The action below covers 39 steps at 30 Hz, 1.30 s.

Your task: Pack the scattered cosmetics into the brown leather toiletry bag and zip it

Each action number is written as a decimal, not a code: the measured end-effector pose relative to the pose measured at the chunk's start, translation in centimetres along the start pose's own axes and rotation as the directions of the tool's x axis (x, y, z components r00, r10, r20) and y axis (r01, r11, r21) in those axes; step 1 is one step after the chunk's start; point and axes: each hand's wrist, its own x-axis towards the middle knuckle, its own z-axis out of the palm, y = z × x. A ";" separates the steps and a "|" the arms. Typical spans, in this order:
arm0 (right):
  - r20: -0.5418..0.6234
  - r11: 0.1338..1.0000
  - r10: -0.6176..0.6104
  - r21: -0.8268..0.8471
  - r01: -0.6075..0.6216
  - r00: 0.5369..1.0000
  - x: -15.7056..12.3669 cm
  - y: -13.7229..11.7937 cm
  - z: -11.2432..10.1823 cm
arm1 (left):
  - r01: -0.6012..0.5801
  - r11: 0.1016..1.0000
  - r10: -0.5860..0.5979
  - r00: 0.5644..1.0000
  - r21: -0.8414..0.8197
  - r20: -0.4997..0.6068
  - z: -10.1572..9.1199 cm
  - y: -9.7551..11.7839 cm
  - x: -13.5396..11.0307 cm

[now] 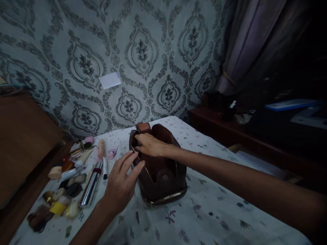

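Note:
A brown leather pouch (pixel 163 180) stands upright in the middle of a table covered with a white flowered cloth (pixel 204 211). My left hand (pixel 121 183) rests against the pouch's left side, its fingers stretched out and apart. My right hand (pixel 149 144) reaches across the top of the pouch, fingers curled on its upper left rim by the zip. What the fingertips pinch is too small to make out.
Several cosmetics lie on the cloth at the left: a silver tube (pixel 90 187), a white pencil (pixel 105 167), sponges and small pots (pixel 61 200). A brown headboard (pixel 22 143) is at far left. Patterned wallpaper and a dark shelf (pixel 255 136) are behind.

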 end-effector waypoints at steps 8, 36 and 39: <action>0.040 1.000 -0.011 0.008 0.011 0.999 -0.3 -0.9 0.0 | 0.010 1.000 -0.010 1.000 0.008 0.015 0.0 -0.1 -0.1; -0.071 0.902 0.061 0.430 -0.025 0.996 -0.5 0.9 1.2 | 0.007 1.000 -0.007 0.999 -0.003 0.032 0.2 0.0 -0.3; -0.093 0.826 0.129 0.561 -0.055 0.987 -0.6 1.3 0.4 | 0.021 1.000 -0.021 0.999 -0.004 0.032 0.2 -0.1 -0.6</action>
